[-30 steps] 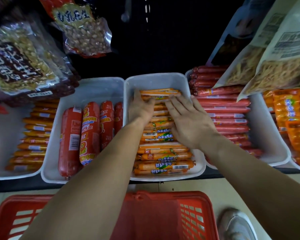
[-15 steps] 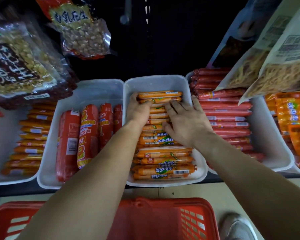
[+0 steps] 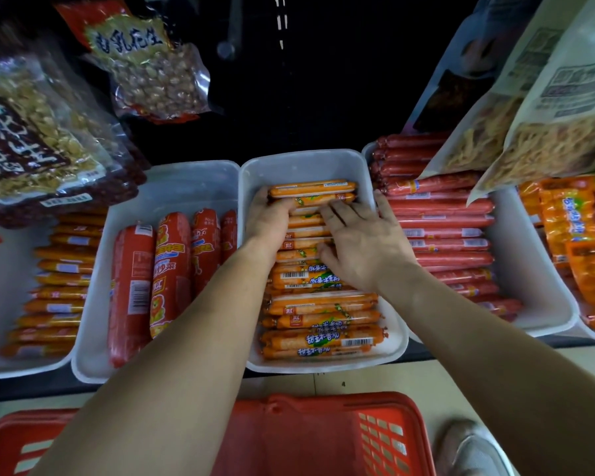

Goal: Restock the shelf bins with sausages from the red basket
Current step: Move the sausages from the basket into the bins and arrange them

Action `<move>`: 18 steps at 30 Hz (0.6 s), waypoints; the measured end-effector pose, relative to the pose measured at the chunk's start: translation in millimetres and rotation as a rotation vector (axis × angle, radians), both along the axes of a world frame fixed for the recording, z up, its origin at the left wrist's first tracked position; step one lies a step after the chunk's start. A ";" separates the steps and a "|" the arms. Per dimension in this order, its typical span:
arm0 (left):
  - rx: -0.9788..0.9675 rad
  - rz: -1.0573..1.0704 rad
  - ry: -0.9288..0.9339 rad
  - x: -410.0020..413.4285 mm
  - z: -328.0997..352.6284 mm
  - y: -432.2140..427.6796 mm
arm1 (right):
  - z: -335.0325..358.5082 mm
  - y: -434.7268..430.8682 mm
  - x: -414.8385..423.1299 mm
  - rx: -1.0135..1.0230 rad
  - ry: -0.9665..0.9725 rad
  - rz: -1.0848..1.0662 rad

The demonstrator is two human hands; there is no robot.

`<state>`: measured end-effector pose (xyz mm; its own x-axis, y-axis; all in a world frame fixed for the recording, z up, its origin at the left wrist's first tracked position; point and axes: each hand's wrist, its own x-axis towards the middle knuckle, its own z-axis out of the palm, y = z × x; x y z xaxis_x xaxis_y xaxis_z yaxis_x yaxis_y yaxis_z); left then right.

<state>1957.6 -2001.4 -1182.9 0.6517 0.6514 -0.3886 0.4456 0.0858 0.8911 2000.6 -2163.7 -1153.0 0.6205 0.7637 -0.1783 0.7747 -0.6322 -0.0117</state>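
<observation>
Head: left hand (image 3: 268,219) grips sausages (image 3: 320,304), right hand (image 3: 364,249) presses.

I can read Chinese print on a few packs. The hanging peanut bag (image 3: 141,63) shows four large characters ending in 花生. A fat red sausage (image 3: 169,269) carries 双汇 and 炒菜. The orange sausages (image 3: 320,341) show 甜玉米 upside down, beside barcodes. Print on the paper bag (image 3: 571,84) is too small to read.
</observation>
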 end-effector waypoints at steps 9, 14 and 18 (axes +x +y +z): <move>0.152 -0.079 0.060 1.7 -3.3 -6.0 | 1.6 -0.3 -1.1 0.009 -0.008 -0.001; 0.206 -0.101 0.061 0.1 -4.7 -6.8 | 2.5 1.4 -2.8 -0.002 -0.011 -0.005; 0.253 -0.057 0.069 -0.8 -3.6 -11.3 | 2.8 0.4 -2.7 0.005 -0.011 -0.006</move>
<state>1956.9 -2012.7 -1186.5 0.6677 0.6962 -0.2635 0.5042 -0.1625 0.8482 1997.9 -2163.3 -1150.2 0.6266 0.7612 -0.1673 0.7713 -0.6364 -0.0067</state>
